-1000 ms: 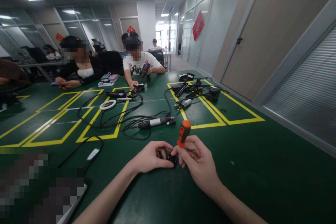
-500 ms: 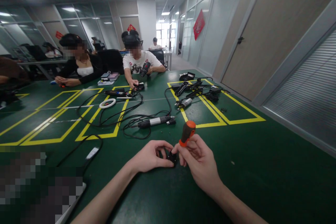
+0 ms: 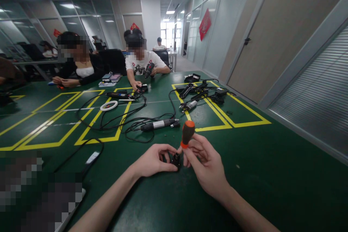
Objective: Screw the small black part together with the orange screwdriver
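Note:
My right hand (image 3: 204, 163) grips a screwdriver (image 3: 187, 133) with a black and orange handle, standing nearly upright, its tip down in a small black part (image 3: 176, 160). My left hand (image 3: 153, 160) pinches that black part from the left and steadies it on the green table (image 3: 272, 174). Both hands meet near the table's front middle. The screwdriver's shaft is mostly hidden between the fingers.
Behind my hands lie a grey and black power tool (image 3: 159, 125) with tangled black cables, a white ring (image 3: 108, 105), and more tools (image 3: 202, 92) inside yellow floor-tape boxes. Two people sit at the far edge; one (image 3: 141, 63) holds a drill. A blurred patch covers the lower left.
The screwdriver handle has tipped right and then back to nearly upright in my right hand. My left hand keeps its pinch on the black part. The view has shifted slightly.

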### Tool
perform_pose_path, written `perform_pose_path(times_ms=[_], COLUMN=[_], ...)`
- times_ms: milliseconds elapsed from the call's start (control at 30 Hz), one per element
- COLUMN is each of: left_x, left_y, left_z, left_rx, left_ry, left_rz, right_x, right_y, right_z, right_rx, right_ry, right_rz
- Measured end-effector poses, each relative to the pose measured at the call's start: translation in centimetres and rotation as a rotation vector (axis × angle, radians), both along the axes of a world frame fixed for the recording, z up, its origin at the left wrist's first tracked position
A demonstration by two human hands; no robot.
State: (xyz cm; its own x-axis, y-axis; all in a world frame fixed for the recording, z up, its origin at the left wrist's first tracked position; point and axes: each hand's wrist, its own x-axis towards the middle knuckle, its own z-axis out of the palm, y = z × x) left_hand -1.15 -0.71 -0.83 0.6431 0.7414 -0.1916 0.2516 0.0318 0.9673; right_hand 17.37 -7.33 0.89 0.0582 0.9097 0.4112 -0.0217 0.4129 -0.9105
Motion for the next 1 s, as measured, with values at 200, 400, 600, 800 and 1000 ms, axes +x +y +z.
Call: perform_pose_path(times_ms=[200, 400, 600, 800, 1000], left_x=[0.1, 0.0, -0.1, 0.0, 0.0], left_y=[-0.1, 0.0, -0.1, -0.2, -0.2], left_z=[0.6, 0.4, 0.4, 0.8, 0.8], left_rx=[0.006, 0.013, 0.013, 0.001, -0.004], left_ry=[0.019, 0.024, 0.031, 0.051, 0.022], left_rz=[0.007, -0.001, 0.004, 0.003, -0.003], right_x=[-0.4, -0.5, -0.2, -0.2, -0.2], right_y=[-0.2, 0.1, 0.0, 0.0, -0.2], right_z=[0.4, 0.7, 0.5, 0.8, 1.1], right_rx=[-0.022, -0.073, -0.012, -0.022, -0.051], right_ry=[-0.003, 0.061, -0.049, 0.038, -0.016], right_rz=[0.017, -0.033, -0.041, -0.087, 0.003])
